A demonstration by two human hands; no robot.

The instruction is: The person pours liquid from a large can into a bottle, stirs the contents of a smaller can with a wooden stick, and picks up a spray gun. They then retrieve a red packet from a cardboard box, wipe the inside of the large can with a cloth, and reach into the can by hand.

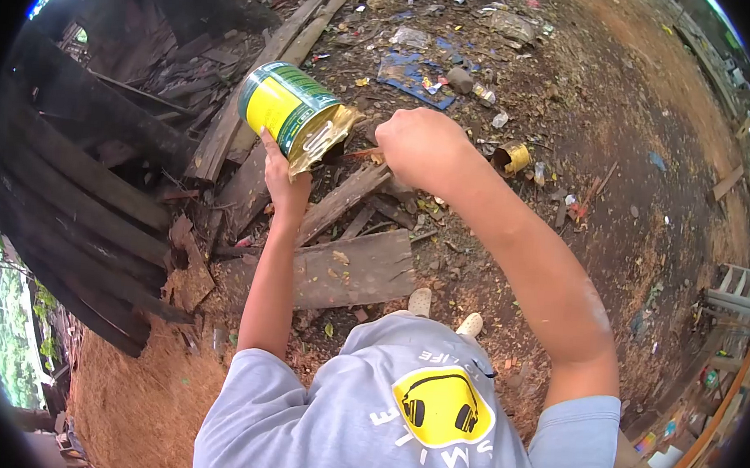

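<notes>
My left hand [281,168] grips a large green and yellow tin can [284,106] from its near side, with one finger stretched along the label. The can lies tilted, its end towards the right, where torn gold foil [327,142] hangs crumpled at the rim. Closed in a fist, my right hand [423,146] is just right of that end. A thin reddish-brown stick-like piece [363,154] sticks out of the fist towards the can; its kind cannot be made out, and its far tip is hidden near the foil.
Weathered planks [329,274] lie on the littered dirt ground below my hands. Dark corrugated sheets [64,204] stand at the left. A smaller gold tin [512,157] and a blue plastic scrap [416,78] lie beyond. A ladder-like frame [736,290] is at the right.
</notes>
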